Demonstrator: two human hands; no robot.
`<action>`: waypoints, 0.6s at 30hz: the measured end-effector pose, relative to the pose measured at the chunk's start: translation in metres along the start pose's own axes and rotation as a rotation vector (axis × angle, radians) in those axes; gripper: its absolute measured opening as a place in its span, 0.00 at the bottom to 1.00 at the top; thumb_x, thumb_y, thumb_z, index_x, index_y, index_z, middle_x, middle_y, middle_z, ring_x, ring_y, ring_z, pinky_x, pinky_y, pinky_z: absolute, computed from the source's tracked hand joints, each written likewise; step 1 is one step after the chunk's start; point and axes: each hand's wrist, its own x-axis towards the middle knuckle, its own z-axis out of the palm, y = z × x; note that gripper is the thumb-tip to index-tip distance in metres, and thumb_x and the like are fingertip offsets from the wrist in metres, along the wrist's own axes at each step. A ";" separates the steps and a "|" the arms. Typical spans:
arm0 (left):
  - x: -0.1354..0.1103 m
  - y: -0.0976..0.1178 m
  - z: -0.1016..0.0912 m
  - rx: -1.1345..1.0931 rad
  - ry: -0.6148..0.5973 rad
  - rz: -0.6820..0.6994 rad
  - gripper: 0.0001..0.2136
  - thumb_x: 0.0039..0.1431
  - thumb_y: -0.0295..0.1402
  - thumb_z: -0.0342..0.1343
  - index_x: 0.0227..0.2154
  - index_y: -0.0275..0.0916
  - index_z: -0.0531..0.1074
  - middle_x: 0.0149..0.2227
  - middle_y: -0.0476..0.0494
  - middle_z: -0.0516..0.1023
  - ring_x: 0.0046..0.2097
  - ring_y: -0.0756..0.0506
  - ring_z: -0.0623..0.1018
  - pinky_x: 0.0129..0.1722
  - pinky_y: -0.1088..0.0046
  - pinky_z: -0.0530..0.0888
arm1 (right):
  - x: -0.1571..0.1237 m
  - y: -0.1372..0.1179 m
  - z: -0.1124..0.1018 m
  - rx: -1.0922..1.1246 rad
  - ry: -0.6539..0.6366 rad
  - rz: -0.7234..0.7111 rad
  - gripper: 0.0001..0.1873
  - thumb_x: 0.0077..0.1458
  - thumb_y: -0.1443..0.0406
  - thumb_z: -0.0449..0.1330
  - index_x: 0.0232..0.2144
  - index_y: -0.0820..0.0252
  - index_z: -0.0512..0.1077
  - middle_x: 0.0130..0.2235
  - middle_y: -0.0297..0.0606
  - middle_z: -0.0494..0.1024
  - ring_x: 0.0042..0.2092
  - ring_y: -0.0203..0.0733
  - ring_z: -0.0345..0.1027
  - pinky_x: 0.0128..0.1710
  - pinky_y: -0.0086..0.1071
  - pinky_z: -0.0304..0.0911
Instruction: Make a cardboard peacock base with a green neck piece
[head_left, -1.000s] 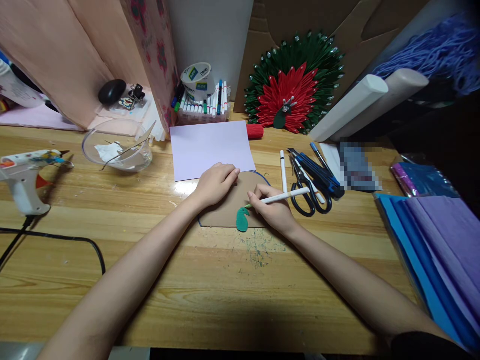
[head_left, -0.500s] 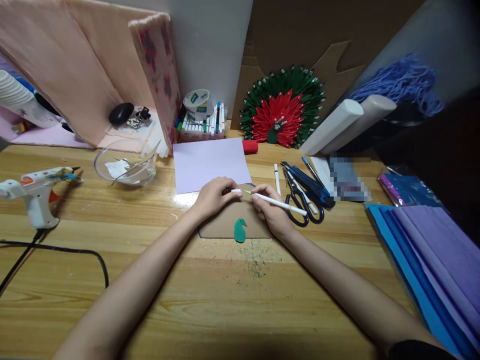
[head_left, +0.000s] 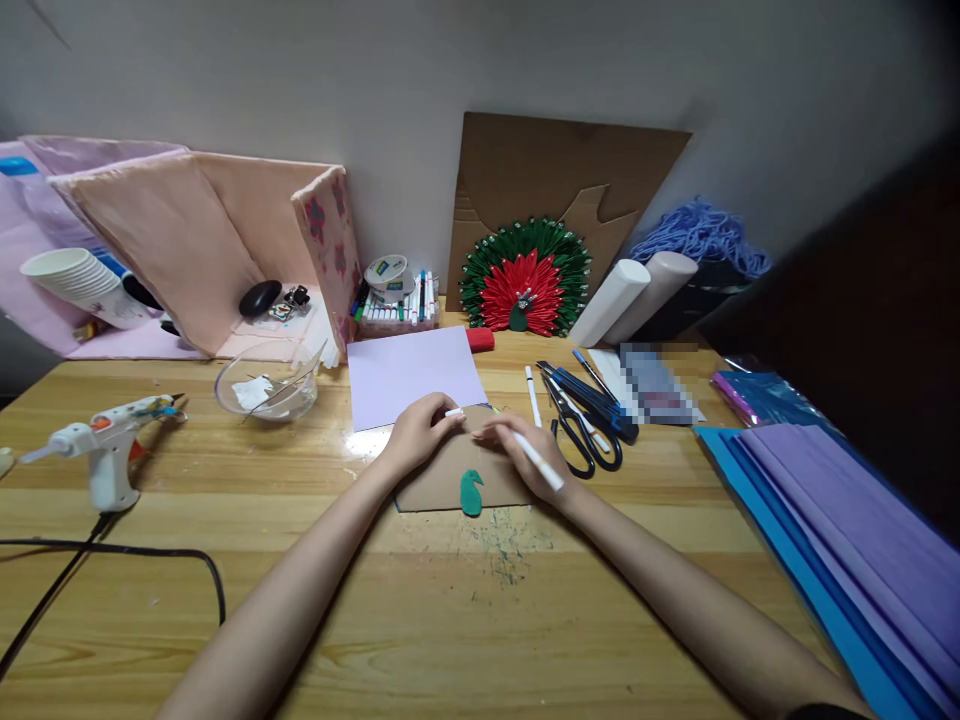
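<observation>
My left hand point(head_left: 420, 432) is curled over the top edge of a brown cardboard piece point(head_left: 442, 488) and pinches a small white pen cap point(head_left: 453, 412). My right hand point(head_left: 523, 455) holds a white marker point(head_left: 538, 461), its tip pointing toward the cap; the two hands almost meet above the cardboard. A small green felt shape point(head_left: 471, 492) lies at the cardboard's near edge. A lilac paper sheet point(head_left: 412, 372) lies just beyond the hands.
Black scissors point(head_left: 581, 438), blue pens and another white marker point(head_left: 532, 395) lie to the right. A glue gun point(head_left: 105, 445) with its black cable and a glass bowl point(head_left: 266, 388) sit left. Stacked purple and blue sheets point(head_left: 847, 520) fill the right edge; a red-green paper fan point(head_left: 525, 285) leans at the back.
The marker has lifted off the green shape and the hands have come together, the left now pinching the cap. The camera has tilted up, showing more wall.
</observation>
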 end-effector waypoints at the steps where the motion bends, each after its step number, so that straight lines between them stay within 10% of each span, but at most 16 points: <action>1: 0.000 0.000 0.000 0.004 -0.007 -0.013 0.08 0.57 0.38 0.52 0.31 0.39 0.70 0.29 0.49 0.72 0.31 0.49 0.69 0.32 0.73 0.64 | -0.005 0.000 -0.003 -0.141 -0.073 -0.085 0.10 0.60 0.64 0.50 0.40 0.55 0.69 0.40 0.40 0.78 0.42 0.43 0.73 0.43 0.39 0.67; 7: 0.001 0.001 -0.002 0.056 -0.033 0.000 0.11 0.58 0.41 0.50 0.30 0.39 0.70 0.29 0.49 0.72 0.31 0.48 0.69 0.31 0.74 0.63 | -0.043 0.004 -0.019 -0.483 -0.247 -0.445 0.17 0.57 0.72 0.52 0.48 0.55 0.69 0.47 0.42 0.76 0.49 0.43 0.69 0.50 0.40 0.65; 18: -0.001 0.003 -0.001 0.094 -0.038 0.018 0.11 0.58 0.41 0.49 0.30 0.40 0.71 0.30 0.48 0.73 0.33 0.48 0.70 0.31 0.73 0.63 | -0.042 0.000 -0.018 -0.527 -0.218 -0.411 0.18 0.55 0.72 0.53 0.47 0.55 0.70 0.48 0.42 0.75 0.52 0.43 0.67 0.53 0.40 0.64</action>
